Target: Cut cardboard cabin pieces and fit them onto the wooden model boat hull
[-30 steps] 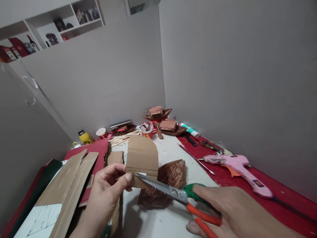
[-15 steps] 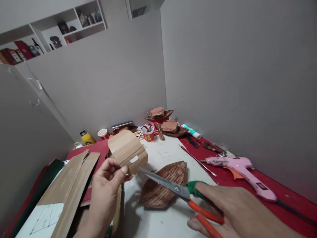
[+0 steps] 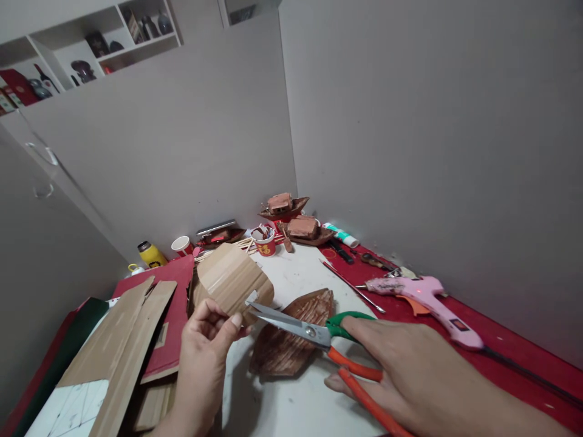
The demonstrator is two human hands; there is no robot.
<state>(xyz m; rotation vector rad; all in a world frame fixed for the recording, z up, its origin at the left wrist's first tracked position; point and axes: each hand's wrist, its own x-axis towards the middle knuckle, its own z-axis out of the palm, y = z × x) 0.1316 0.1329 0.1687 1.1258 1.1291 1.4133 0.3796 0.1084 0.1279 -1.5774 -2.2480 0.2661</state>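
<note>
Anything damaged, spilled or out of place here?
The pink glue gun looks odd: it lies on its side with its red light lit and its barrel smudged. No obvious spill.

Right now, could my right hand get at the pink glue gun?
Probably, once free: the right hand holds the scissors, but nothing visible stands between it and the pink glue gun.

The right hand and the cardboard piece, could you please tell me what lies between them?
In the head view, the scissors, held in the right hand, span that stretch, tips close to the cardboard piece; the brown hull shows behind them.
</note>
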